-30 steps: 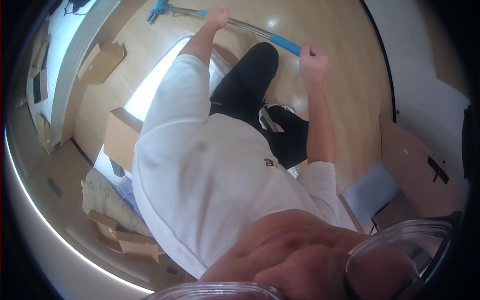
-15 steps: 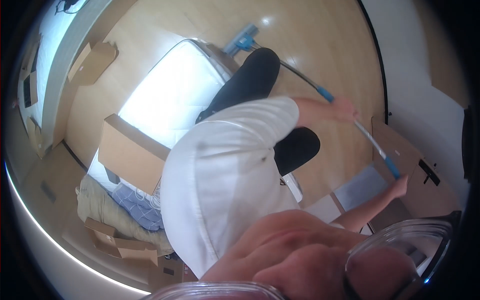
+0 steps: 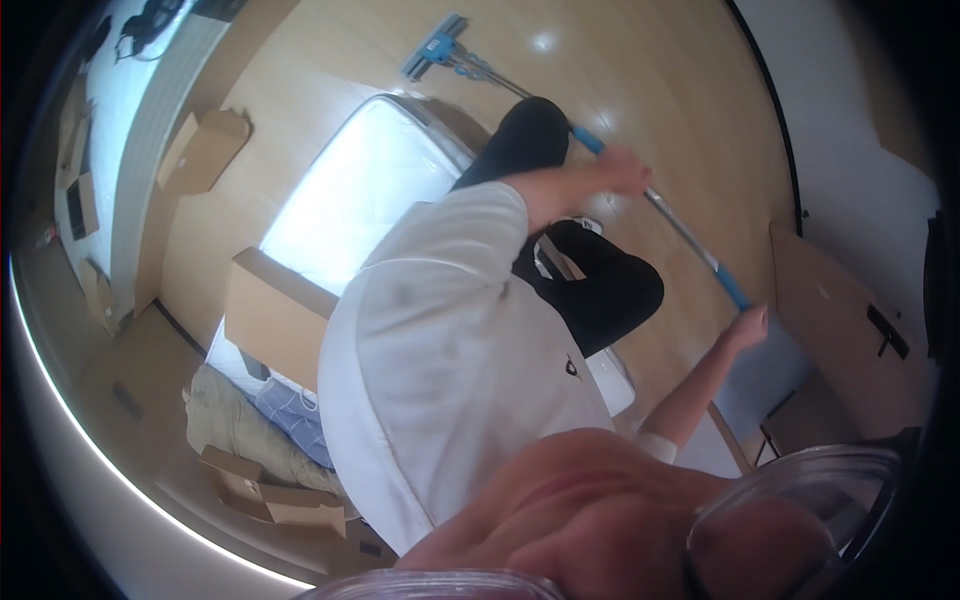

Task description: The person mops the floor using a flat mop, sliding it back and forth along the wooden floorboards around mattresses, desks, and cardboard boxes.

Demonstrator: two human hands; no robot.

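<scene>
A mop with a metal pole and blue grips runs across the view. Its flat grey-blue mop head (image 3: 437, 47) rests on the wooden floor beyond the mattress. My left hand (image 3: 625, 170) is closed around the middle of the pole (image 3: 675, 220), just behind a blue grip. Farther back, my right hand (image 3: 745, 325) wraps the handle end, below the other blue grip (image 3: 732, 287). My left knee covers part of the pole. Both arms reach out to the right of my body.
A white mattress (image 3: 335, 190) lies left of my legs, with an open cardboard box (image 3: 275, 320) on its near end. Beside it are a khaki cloth bundle (image 3: 230, 415) and another cardboard box (image 3: 270, 495). A wooden door (image 3: 835, 300) with a black handle stands at right.
The mop head has slid farther away and to the left across the floor. Both hands have moved left and up with the pole, keeping their grip.
</scene>
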